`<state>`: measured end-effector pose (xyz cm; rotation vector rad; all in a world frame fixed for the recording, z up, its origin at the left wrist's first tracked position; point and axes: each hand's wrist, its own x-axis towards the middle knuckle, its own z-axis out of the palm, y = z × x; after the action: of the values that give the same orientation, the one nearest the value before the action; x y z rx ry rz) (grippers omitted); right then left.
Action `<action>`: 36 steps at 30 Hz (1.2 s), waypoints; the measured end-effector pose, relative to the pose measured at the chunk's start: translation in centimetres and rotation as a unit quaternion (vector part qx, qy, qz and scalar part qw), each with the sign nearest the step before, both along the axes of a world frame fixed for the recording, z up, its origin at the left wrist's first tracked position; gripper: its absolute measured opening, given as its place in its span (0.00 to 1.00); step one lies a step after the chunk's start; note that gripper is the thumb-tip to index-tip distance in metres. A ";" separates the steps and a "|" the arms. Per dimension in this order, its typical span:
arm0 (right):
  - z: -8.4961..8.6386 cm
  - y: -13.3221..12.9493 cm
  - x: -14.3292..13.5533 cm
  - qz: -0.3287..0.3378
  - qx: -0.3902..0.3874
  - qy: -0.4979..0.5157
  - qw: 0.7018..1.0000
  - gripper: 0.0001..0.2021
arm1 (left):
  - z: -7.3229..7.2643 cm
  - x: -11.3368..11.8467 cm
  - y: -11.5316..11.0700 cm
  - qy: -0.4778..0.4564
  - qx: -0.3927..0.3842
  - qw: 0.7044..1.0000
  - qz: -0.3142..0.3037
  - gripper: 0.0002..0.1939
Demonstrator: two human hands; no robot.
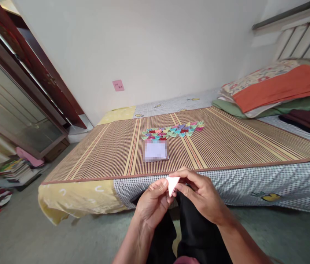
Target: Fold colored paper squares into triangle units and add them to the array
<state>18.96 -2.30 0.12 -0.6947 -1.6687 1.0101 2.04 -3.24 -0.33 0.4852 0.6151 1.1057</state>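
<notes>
A small pale pink piece of paper (173, 184), folded into a triangle that points down, is held between my two hands above my lap. My left hand (155, 200) pinches its left edge between thumb and fingers. On the other side, my right hand (200, 194) has its thumb and fingers closed on the right edge and top. Beyond the hands, on the striped mat, lies a blurred white stack (155, 150), possibly paper. Just behind it are rows of small colourful folded paper pieces (177, 131).
The striped mat (111, 146) covers a bed with patterned sheets. Folded bedding (281, 86) is piled at the right, beside dark folded cloth (309, 123). A pink note (118, 85) is on the wall. Books (14, 170) are stacked at the left on the floor side.
</notes>
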 end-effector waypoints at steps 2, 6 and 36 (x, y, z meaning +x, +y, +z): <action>0.1 -0.1 0.0 0.003 0.001 -0.006 1.000 0.11 | 0.0 0.0 0.0 0.002 0.003 1.000 -0.001 0.15; 0.3 -0.2 0.0 -0.004 0.013 -0.018 1.000 0.11 | -0.1 0.1 0.0 0.004 0.003 1.000 0.005 0.15; -1.6 0.5 -1.6 -0.120 0.174 -0.130 0.969 0.20 | 0.6 -0.1 -0.2 0.113 0.066 0.988 0.084 0.13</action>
<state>17.35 -1.83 -1.47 -0.7915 -1.8733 0.4514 1.94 -3.42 0.27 0.6894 0.7961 1.2664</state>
